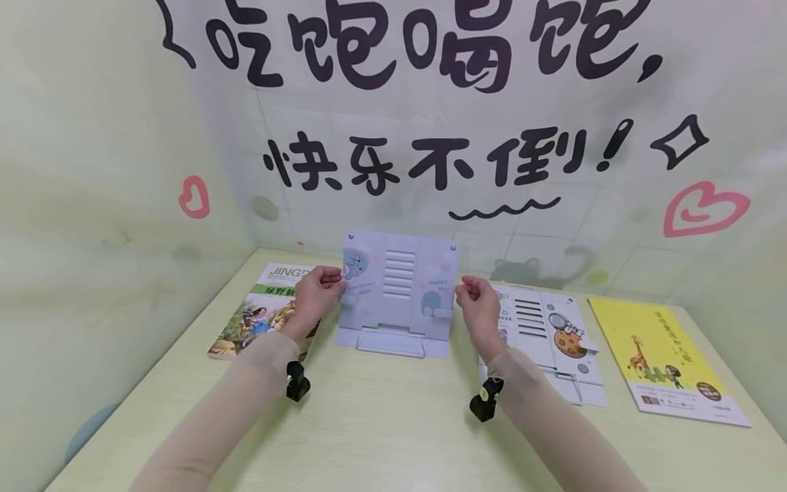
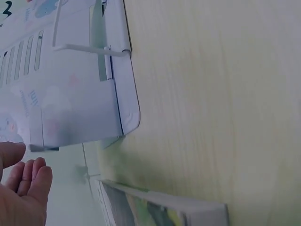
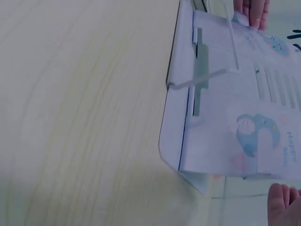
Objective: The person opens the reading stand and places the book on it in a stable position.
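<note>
While the lilac book stand sits raised on its base at the back middle of the table, both hands flank it. At its left edge, the left hand has thumb and fingers parted with nothing between them, the thumb just beside a page clip. Across from it, the right hand curls loosely, its fingertips just off the edge, holding nothing. A picture book lies left; rightward are a white astronaut book stand and a yellow book.
</note>
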Action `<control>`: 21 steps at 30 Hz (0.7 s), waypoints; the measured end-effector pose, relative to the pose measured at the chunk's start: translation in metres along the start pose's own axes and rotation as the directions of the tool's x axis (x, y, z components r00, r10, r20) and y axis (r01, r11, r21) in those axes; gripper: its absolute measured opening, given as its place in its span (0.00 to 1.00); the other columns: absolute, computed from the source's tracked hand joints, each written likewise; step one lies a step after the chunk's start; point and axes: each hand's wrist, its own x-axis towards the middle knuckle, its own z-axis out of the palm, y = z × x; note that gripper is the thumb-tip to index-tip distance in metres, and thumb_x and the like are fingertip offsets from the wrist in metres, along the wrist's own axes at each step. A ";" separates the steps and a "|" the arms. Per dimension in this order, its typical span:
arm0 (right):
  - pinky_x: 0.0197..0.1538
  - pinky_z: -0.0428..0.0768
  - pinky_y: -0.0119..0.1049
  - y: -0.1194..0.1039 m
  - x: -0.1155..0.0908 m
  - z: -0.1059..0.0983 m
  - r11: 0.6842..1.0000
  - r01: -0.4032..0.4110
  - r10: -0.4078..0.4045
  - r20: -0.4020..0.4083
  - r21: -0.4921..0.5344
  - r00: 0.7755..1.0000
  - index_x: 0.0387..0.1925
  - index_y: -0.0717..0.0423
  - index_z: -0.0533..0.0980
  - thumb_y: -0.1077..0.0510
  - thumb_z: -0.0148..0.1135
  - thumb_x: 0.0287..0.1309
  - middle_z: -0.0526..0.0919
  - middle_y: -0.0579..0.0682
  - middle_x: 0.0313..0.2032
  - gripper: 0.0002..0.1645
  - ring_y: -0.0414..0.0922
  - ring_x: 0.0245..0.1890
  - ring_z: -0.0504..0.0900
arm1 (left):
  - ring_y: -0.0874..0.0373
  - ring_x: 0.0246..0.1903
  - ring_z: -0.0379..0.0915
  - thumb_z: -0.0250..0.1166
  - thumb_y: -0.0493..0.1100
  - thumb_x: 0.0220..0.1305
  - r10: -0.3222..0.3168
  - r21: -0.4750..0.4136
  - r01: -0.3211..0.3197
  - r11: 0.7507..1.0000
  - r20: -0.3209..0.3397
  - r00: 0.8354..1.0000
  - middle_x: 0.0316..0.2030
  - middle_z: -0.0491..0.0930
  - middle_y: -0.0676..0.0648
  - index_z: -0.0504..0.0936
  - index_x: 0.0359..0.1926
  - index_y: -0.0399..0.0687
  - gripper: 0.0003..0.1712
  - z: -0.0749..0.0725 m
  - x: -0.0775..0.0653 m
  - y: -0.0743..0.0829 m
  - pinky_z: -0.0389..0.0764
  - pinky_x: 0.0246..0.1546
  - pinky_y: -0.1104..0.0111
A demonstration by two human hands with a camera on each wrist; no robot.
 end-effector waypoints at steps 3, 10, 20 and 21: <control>0.39 0.75 0.20 -0.009 -0.012 0.008 0.995 0.052 -0.049 -0.039 0.083 0.998 0.51 0.65 0.73 0.66 0.57 0.60 0.77 0.55 0.41 0.17 0.40 0.38 0.73 | 0.45 0.48 0.76 0.62 0.37 0.62 0.015 0.020 -0.015 1.000 0.003 1.000 0.47 0.79 0.35 0.76 0.52 0.34 0.18 -0.016 0.002 -0.010 0.78 0.49 0.59; 0.39 0.76 0.23 -0.029 -0.060 0.053 0.973 0.134 -0.166 0.164 0.188 0.972 0.49 0.70 0.73 0.70 0.58 0.56 0.79 0.61 0.40 0.17 0.38 0.35 0.74 | 0.40 0.50 0.75 0.58 0.39 0.64 -0.021 0.139 0.022 0.990 -0.009 1.000 0.50 0.76 0.31 0.72 0.56 0.30 0.21 -0.073 0.002 -0.045 0.77 0.49 0.56; 0.40 0.78 0.29 -0.016 -0.113 0.123 0.987 0.038 -0.105 0.453 0.155 0.885 0.49 0.75 0.73 0.69 0.59 0.55 0.80 0.64 0.39 0.19 0.42 0.37 0.77 | 0.37 0.52 0.70 0.55 0.43 0.67 -0.163 0.256 0.164 0.953 -0.023 0.986 0.54 0.71 0.29 0.67 0.60 0.27 0.26 -0.127 -0.014 -0.081 0.74 0.50 0.52; 0.39 0.78 0.29 -0.015 -0.117 0.129 0.988 0.021 -0.091 0.471 0.151 0.878 0.48 0.76 0.73 0.69 0.59 0.55 0.80 0.63 0.39 0.19 0.42 0.36 0.76 | 0.36 0.52 0.69 0.55 0.43 0.67 -0.169 0.267 0.169 0.949 -0.021 0.985 0.54 0.71 0.28 0.66 0.60 0.27 0.27 -0.131 -0.015 -0.083 0.73 0.50 0.51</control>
